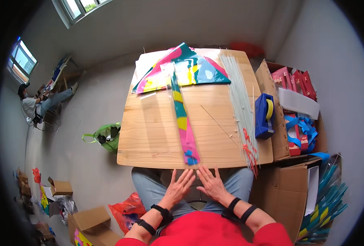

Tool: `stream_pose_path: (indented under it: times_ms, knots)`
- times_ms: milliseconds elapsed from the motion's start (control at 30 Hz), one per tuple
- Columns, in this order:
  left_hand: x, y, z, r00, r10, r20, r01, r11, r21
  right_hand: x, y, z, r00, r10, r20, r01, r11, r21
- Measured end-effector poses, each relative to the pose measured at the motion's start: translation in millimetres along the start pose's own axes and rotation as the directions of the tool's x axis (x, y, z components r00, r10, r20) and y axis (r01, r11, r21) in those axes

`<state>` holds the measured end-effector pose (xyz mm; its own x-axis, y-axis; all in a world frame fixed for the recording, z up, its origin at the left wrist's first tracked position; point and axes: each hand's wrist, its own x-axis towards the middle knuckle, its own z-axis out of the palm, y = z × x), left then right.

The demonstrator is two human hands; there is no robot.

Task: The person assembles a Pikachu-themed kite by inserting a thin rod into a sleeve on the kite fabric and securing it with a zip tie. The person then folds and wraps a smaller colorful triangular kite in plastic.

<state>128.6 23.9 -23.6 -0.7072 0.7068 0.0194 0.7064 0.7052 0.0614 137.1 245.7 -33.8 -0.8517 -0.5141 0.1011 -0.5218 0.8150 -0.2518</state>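
A long narrow strip of folded, brightly coloured sheet (181,119) in a clear sleeve lies down the middle of the wooden table (149,139). Its pink and blue end is close to the front edge. Just below that end, my left hand (179,190) is held with fingers stretched out and nothing in it. Beside it, my right hand (211,185) is likewise open and empty, its fingertips near the table edge. Glossy teal, pink and yellow sheets (186,73) are spread at the far side, partly under the strip's far end.
Thin pale rods (238,90) lie along the table's right side, some with red ends. A blue tape dispenser (264,117) stands beside them. Cardboard boxes (282,190) flank the table on the right. A green bag (108,136) sits to the left; another person (36,102) sits far left.
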Motion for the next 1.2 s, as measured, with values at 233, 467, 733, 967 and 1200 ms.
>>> stream_pose_path:
  times_ms: [233, 467, 733, 967, 1200]
  knots:
    - [13, -18, 5, 0.584, -0.789, 0.190, 0.536, 0.199, -0.821, 18, 12, -30, 0.656, 0.737, 0.163, -0.697, 0.508, 0.506]
    - [65, -32, -25, 0.557, -0.467, 0.687, 0.511, -0.459, -0.726, -6, -8, -13, 0.753, 0.237, 0.614, -0.580, -0.201, 0.789]
    - [91, 47, -95, 0.894, -0.367, 0.259, 0.099, -0.401, -0.911, -60, 14, -132, 0.881, 0.276, 0.383, -0.459, 0.309, 0.833]
    - [130, 125, -195, 0.996, 0.077, -0.041, -0.051, 0.136, -0.989, -86, 17, -339, 0.745, 0.522, -0.417, 0.344, 0.236, 0.909]
    - [147, 181, -218, 0.857, 0.389, -0.338, -0.474, 0.335, -0.815, -228, -45, -448, 0.317, 0.576, -0.754, 0.050, 0.783, 0.620]
